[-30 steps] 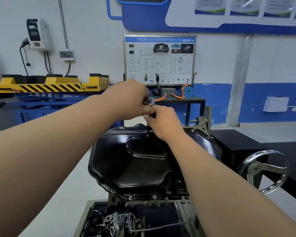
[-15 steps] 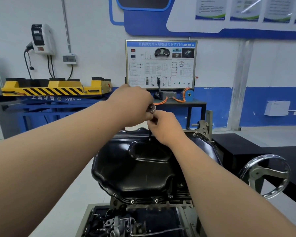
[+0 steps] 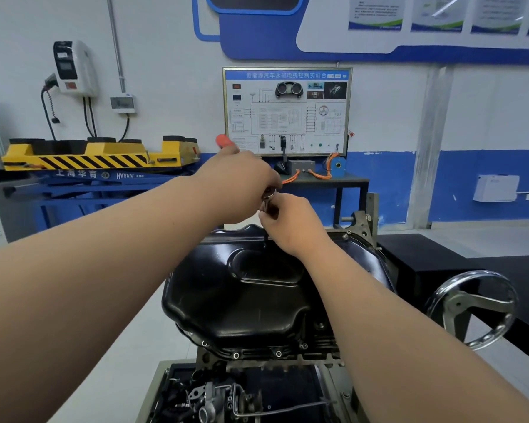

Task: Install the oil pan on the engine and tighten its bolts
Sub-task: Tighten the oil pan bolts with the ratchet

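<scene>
The oil pan (image 3: 242, 300) sits on the upturned engine (image 3: 321, 346), with its flange down on the block. Bolts (image 3: 235, 355) stand in the near flange holes.

Both hands work at the far rim of the pan. The left hand (image 3: 242, 184) is wrapped round the handle of a ratchet wrench (image 3: 268, 195), and only the red handle end (image 3: 223, 141) shows beyond the fist. The right hand (image 3: 290, 227) pinches the drive just below the ratchet head and steadies a thin extension bar (image 3: 266, 239) that runs down toward the flange.

Probable faults from this position:
- The long extension may lean under the swing of the handle, which would let the socket ride off the bolt head and round it.
- A bolt started at an angle may cross-thread in the block.
- Full torque on one bolt before the others are snug may pull the flange unevenly and cause a leak.

Not visible: the socket and the bolt under it, which lie behind the right hand and the pan's far rim. The ratchet direction lever cannot be seen either. How tight the near bolts are cannot be judged. A handwheel (image 3: 474, 309) stands to the right, and its lower rim is partly hidden by the right forearm.
</scene>
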`<move>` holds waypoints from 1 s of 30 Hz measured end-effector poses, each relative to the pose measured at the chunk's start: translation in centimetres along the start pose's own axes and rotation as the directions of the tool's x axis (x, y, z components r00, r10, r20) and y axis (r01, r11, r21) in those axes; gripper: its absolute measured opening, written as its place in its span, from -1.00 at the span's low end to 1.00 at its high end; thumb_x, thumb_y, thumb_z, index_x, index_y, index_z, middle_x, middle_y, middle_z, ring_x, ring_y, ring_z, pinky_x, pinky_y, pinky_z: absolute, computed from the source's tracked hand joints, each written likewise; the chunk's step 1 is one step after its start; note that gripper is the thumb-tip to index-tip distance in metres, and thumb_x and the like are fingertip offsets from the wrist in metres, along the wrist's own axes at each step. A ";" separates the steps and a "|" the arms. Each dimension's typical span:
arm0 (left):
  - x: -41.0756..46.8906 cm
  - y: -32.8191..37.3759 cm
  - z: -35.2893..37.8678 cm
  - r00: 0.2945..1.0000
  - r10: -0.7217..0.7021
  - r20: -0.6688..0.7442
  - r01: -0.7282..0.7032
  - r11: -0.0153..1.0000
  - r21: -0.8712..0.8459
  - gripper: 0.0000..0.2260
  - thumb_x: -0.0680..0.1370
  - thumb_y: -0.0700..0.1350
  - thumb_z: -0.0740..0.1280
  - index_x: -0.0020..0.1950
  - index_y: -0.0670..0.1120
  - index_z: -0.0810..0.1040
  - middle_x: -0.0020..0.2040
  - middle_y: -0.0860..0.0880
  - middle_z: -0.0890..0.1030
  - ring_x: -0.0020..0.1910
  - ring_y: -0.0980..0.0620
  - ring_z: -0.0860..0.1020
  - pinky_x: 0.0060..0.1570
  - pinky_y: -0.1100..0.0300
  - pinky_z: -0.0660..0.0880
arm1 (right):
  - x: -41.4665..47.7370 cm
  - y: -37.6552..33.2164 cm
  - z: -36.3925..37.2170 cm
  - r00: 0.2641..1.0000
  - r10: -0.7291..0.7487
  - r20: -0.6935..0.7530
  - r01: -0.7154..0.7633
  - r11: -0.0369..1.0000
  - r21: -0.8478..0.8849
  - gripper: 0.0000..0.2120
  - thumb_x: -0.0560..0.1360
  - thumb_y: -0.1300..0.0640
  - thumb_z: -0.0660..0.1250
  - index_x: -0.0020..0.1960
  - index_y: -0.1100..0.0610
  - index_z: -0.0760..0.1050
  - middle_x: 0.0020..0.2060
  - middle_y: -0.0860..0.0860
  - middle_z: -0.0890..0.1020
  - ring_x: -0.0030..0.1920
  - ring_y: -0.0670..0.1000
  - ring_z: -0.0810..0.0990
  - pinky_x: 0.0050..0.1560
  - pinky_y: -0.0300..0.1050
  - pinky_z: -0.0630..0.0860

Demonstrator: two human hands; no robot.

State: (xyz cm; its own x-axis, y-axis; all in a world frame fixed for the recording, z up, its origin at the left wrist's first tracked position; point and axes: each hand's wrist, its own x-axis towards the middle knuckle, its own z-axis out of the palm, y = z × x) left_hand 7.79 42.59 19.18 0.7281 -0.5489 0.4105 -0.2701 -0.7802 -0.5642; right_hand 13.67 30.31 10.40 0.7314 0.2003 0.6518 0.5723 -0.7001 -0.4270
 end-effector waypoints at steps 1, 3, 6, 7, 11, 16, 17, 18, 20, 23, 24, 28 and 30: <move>-0.1 0.0 0.2 1.000 -0.021 -0.023 0.021 1.000 -0.017 -0.74 0.55 -0.02 0.25 0.23 0.13 0.49 0.02 0.08 0.60 0.05 -0.03 0.50 0.21 0.01 0.34 | 0.0 0.0 0.0 1.000 0.004 -0.002 -0.004 1.000 0.005 -0.94 0.50 0.08 0.28 -0.12 0.03 0.50 -0.24 -0.05 0.57 -0.24 -0.02 0.51 -0.33 -0.20 0.41; -0.4 0.0 0.5 0.992 -0.109 -0.063 0.106 0.993 -0.057 -0.77 0.52 0.14 0.24 -0.02 0.02 0.55 -0.28 0.07 0.50 -0.23 0.02 0.47 -0.11 0.10 0.43 | -0.1 -0.1 0.0 1.000 0.009 -0.006 -0.009 1.000 0.029 -0.91 0.50 0.07 0.27 -0.18 0.02 0.49 -0.30 -0.05 0.56 -0.28 -0.01 0.50 -0.34 -0.14 0.43; -0.5 0.6 0.6 0.963 -0.258 -0.073 0.250 0.963 -0.097 -0.56 0.43 0.32 0.23 -0.37 -0.04 0.36 -0.43 0.02 0.37 -0.45 0.08 0.35 -0.47 0.26 0.18 | -0.1 -0.2 -0.2 1.000 0.019 0.010 -0.019 0.999 -0.029 -0.79 0.45 0.16 0.24 -0.34 0.00 0.35 -0.38 -0.05 0.49 -0.36 0.00 0.44 -0.44 -0.14 0.35; -0.4 0.8 0.7 0.955 -0.290 -0.063 0.280 0.950 -0.138 -0.54 0.43 0.32 0.24 -0.39 -0.04 0.32 -0.43 0.01 0.37 -0.46 0.07 0.36 -0.47 0.27 0.18 | -0.2 -0.2 -0.3 1.000 0.023 0.009 -0.022 0.999 -0.045 -0.77 0.43 0.20 0.22 -0.36 -0.02 0.34 -0.39 -0.05 0.48 -0.37 0.00 0.44 -0.45 -0.15 0.34; 0.5 1.2 0.1 0.978 -0.204 0.050 0.210 0.957 -0.200 -0.82 0.48 0.06 0.31 -0.10 -0.04 0.54 -0.24 -0.01 0.53 -0.26 -0.01 0.51 -0.36 0.19 0.41 | -0.2 -0.1 -0.2 0.999 0.038 -0.016 -0.038 0.999 0.022 -0.91 0.45 0.11 0.27 -0.23 0.06 0.47 -0.34 -0.05 0.55 -0.30 -0.01 0.51 -0.35 -0.14 0.43; 0.6 0.6 -0.7 0.996 -0.045 0.077 0.049 0.997 -0.058 -0.61 0.52 -0.22 0.25 0.27 0.14 0.48 0.09 0.06 0.58 0.08 -0.07 0.50 0.03 0.07 0.41 | -0.1 -0.1 -0.1 1.000 0.019 -0.020 -0.018 1.000 0.017 -0.92 0.47 0.08 0.29 -0.15 0.07 0.52 -0.25 -0.04 0.60 -0.23 -0.01 0.55 -0.26 -0.13 0.49; 0.6 0.3 -0.5 0.999 -0.021 0.024 0.022 0.999 -0.035 -0.65 0.52 -0.18 0.26 0.25 0.14 0.49 0.06 0.06 0.59 0.06 -0.06 0.51 0.01 0.09 0.39 | -0.1 0.0 -0.1 0.999 0.023 -0.026 -0.022 0.999 0.025 -0.93 0.48 0.09 0.29 -0.12 0.08 0.52 -0.24 -0.03 0.60 -0.23 0.01 0.55 -0.25 -0.11 0.50; 0.6 0.1 -0.2 0.999 -0.026 -0.019 0.025 0.999 -0.039 -0.74 0.53 -0.11 0.26 0.20 0.12 0.51 -0.01 0.05 0.59 0.01 -0.05 0.51 -0.05 0.11 0.37 | -0.1 0.0 -0.1 0.999 0.028 -0.034 -0.027 0.999 0.033 -0.93 0.48 0.10 0.28 -0.11 0.08 0.52 -0.23 -0.02 0.60 -0.22 0.02 0.54 -0.24 -0.10 0.50; 0.3 -0.1 0.2 0.992 -0.096 -0.076 0.091 0.994 -0.067 -0.81 0.52 0.10 0.26 0.02 0.04 0.56 -0.20 0.04 0.56 -0.15 -0.03 0.51 -0.26 0.16 0.28 | -0.1 0.0 -0.1 0.998 0.038 -0.044 -0.036 0.998 0.043 -0.92 0.50 0.09 0.28 -0.13 0.08 0.51 -0.23 -0.01 0.58 -0.23 0.01 0.53 -0.26 -0.10 0.49; 0.2 0.5 0.5 0.972 -0.228 -0.053 0.221 0.969 -0.111 -0.57 0.44 0.31 0.25 -0.34 -0.04 0.46 -0.43 0.01 0.43 -0.41 0.03 0.43 -0.44 0.24 0.21 | -0.1 -0.1 -0.1 0.998 0.052 -0.033 -0.052 0.999 0.008 -0.83 0.48 0.13 0.25 -0.29 0.05 0.40 -0.31 0.00 0.53 -0.29 0.05 0.49 -0.33 -0.09 0.44; 0.2 0.8 0.6 0.962 -0.270 -0.034 0.262 0.952 -0.161 -0.53 0.42 0.33 0.25 -0.40 -0.05 0.39 -0.46 0.01 0.39 -0.45 0.04 0.39 -0.46 0.25 0.22 | -0.1 -0.1 -0.1 0.997 0.070 -0.028 -0.070 0.997 0.018 -0.82 0.46 0.17 0.24 -0.31 0.05 0.38 -0.33 0.02 0.53 -0.30 0.08 0.49 -0.34 -0.07 0.44; 0.6 1.3 0.6 0.965 -0.258 0.041 0.257 0.913 -0.317 -0.69 0.45 0.14 0.33 -0.26 -0.10 0.53 -0.39 -0.02 0.47 -0.37 -0.03 0.45 -0.36 0.19 0.37 | 0.0 0.0 -0.2 0.997 0.063 -0.032 -0.062 0.997 0.036 -0.92 0.43 0.16 0.22 -0.23 0.09 0.44 -0.31 -0.01 0.55 -0.30 0.02 0.48 -0.37 -0.12 0.40; 0.5 1.2 0.1 0.984 -0.175 0.019 0.174 0.952 -0.251 -0.86 0.49 -0.04 0.31 0.02 0.01 0.59 -0.15 0.01 0.59 -0.13 -0.05 0.52 -0.18 0.16 0.40 | -0.1 -0.1 -0.2 0.999 0.034 -0.026 -0.032 0.998 0.045 -0.88 0.44 0.10 0.27 -0.27 0.03 0.42 -0.32 -0.06 0.55 -0.31 -0.05 0.48 -0.39 -0.18 0.36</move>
State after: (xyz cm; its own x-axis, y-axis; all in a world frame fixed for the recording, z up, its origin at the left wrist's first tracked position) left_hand 7.90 41.39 18.62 0.7760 -0.3982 0.4892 -0.2888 -0.9137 -0.2857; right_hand 13.50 30.22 10.50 0.7402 0.1584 0.6535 0.5645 -0.6744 -0.4760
